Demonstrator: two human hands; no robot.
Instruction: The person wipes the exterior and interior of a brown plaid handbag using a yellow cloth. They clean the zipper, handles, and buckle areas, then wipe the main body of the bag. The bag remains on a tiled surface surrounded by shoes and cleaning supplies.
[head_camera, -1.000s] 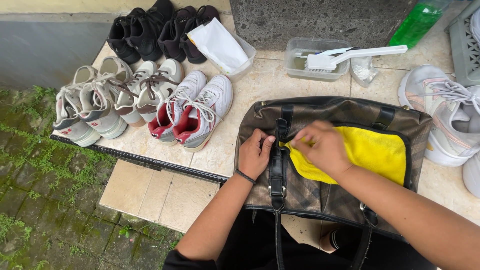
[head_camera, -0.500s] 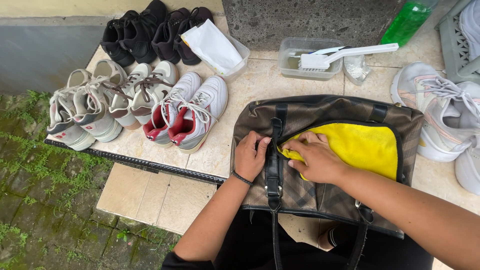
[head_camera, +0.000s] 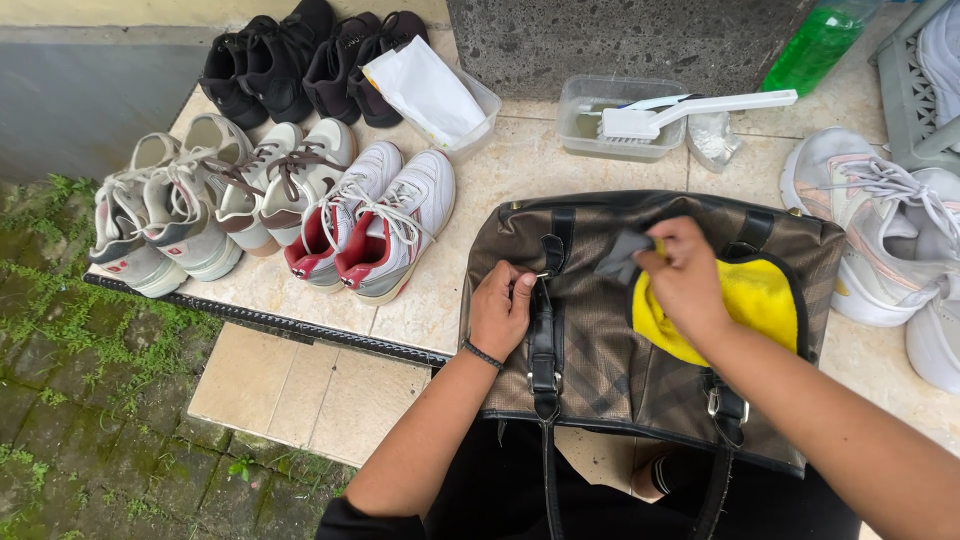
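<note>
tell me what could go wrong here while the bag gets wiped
1. The bag hangs partly over the ledge edge toward the person; with only the left hand steadying it at the strap, a hard wipe might slide it off.
2. The right hand rubs with the yellow cloth near the tub with the brush; a wide stroke could knock it.

Surface: a raised ledge of pale beige tiles (head_camera: 520, 170), glossy, with thin dark grout lines.
Front edge: a dark metal strip (head_camera: 270, 325) runs along the ledge's near-left edge; a lower tiled step (head_camera: 300, 395) sits just below it.
Ground: grey paving stones (head_camera: 90, 440) with green moss in the joints, off the ledge's left side.
Back wall: a plain grey wall (head_camera: 90, 90) at the far left; a rough dark stone block (head_camera: 620, 40) stands at the far edge.
Light: soft, even daylight, with no hard shadows.
</note>
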